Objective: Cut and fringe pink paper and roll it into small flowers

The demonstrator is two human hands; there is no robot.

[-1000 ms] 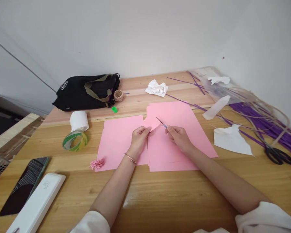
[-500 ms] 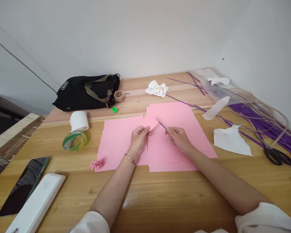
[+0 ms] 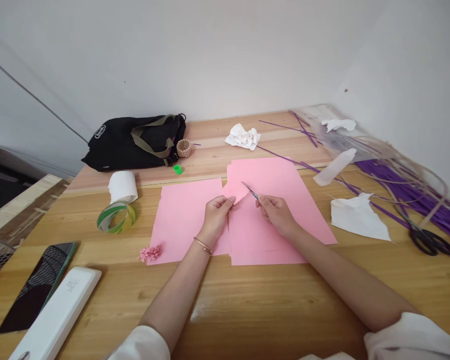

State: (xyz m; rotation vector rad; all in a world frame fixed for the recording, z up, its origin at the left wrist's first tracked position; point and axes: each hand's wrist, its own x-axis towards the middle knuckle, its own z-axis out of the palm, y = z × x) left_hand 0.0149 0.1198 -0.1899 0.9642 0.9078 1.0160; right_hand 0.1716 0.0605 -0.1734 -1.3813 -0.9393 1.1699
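Observation:
My left hand [image 3: 217,212] pinches a small piece of pink paper [image 3: 235,192] between thumb and fingers. In my right hand [image 3: 275,212] is a small pair of scissors [image 3: 252,191], its blades slightly apart and pointing up and left at the edge of that piece. Beneath both hands lie larger pink sheets: one on the left [image 3: 183,215] and a stack on the right [image 3: 277,175]. A pink curled paper flower [image 3: 150,253] rests on the lower left corner of the left sheet.
Left are a tape roll [image 3: 116,217], a tissue roll [image 3: 123,186], a phone [image 3: 37,287] and a white power bank [image 3: 58,315]. A black bag [image 3: 135,142], small woven basket [image 3: 183,148] and green cap [image 3: 177,169] stand behind. Purple strips [image 3: 408,195] and black-handled scissors [image 3: 431,242] lie right.
The small pink piece has turned slightly in my left hand and shows more of its face. The scissors' blades have shifted a little and look further apart. Nothing else has moved noticeably.

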